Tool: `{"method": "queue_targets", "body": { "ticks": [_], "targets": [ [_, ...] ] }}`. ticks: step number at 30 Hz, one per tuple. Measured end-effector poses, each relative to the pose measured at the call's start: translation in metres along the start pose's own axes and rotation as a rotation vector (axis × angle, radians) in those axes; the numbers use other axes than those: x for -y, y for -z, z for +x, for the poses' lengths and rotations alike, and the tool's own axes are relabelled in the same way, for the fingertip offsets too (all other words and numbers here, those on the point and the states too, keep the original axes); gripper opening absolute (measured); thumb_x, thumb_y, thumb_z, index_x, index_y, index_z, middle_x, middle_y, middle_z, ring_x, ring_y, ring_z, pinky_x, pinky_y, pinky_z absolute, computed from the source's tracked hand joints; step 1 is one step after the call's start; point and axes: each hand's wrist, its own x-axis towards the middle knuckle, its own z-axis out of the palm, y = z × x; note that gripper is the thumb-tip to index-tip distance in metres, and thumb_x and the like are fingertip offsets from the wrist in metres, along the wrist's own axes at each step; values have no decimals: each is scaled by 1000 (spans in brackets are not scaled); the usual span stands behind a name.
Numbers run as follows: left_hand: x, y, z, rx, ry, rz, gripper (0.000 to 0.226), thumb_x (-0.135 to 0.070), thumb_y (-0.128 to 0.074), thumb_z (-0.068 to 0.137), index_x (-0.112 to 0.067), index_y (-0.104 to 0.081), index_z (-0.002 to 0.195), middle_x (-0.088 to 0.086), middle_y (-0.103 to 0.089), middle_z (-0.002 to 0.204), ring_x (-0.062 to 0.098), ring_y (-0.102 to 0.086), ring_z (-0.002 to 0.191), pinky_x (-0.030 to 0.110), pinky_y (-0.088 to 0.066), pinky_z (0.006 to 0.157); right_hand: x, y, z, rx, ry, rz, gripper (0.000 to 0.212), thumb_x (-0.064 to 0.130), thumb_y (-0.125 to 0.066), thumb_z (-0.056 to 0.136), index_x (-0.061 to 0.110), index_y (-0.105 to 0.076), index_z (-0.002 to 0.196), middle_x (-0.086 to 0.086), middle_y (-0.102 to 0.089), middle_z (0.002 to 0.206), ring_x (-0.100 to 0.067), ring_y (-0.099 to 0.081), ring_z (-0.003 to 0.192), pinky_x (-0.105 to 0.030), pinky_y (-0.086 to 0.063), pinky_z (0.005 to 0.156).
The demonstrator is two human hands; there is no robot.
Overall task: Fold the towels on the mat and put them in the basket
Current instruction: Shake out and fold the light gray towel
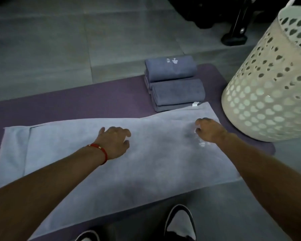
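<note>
Now | left hand (114,141), right hand (209,130): grip apart, flat on spread towel (146,162) | mat (94,101)

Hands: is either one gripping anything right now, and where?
Nothing looks gripped. The left hand and the right hand both rest, fingers curled, on top of the spread towel, near its middle and right end; no edge is pinched.

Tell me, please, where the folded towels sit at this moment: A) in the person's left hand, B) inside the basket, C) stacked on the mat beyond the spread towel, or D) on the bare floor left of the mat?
C: the folded towels sit stacked on the purple mat, just beyond the spread towel and beside the basket.
</note>
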Motion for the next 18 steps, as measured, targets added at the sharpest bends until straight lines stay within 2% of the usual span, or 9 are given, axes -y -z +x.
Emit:
{"method": "queue_targets", "body": {
  "ticks": [3,7,12,15,18],
  "targets": [
    [-13,-14,70,-106,-11,-30,34,-26,-46,100,-14,-59,129,10,-60,131,28,-54,120,40,-40,107,-30,-5,45,-66,-65,80,41,25,-57,95,5,-57,131,-18,-54,135,-38,-54,123,-43,-46,101],
    [-27,-31,154,-122,-1,-47,32,-15,-37,104,-9,-64,121,16,-66,120,33,-61,105,43,-50,91,-54,-10,91,-209,-179,224,47,15,-58,96,3,-50,140,-25,-49,142,-41,-48,130,-40,-37,107],
    [-32,-54,203,-164,56,-2,31,-29,-48,100,-15,-63,124,12,-59,127,34,-55,114,41,-44,96,-69,-19,134,-236,-91,183,55,13,-53,95,11,-40,148,-17,-35,155,-40,-43,136,-44,-35,114],
    [-37,-61,203,-154,44,105,30,-36,-55,96,-15,-60,117,8,-59,121,30,-51,114,41,-36,97,-75,-21,146,-228,-60,134,53,13,-54,95,11,-42,146,-20,-39,148,-45,-49,126,-47,-40,108],
    [-38,-64,199,-207,27,93,24,-29,-56,95,-11,-61,110,12,-56,116,32,-50,110,43,-41,92,-79,-21,146,-234,-106,101,48,16,-59,94,15,-49,141,-21,-41,137,-46,-54,114,-46,-45,101]
  ]
}}
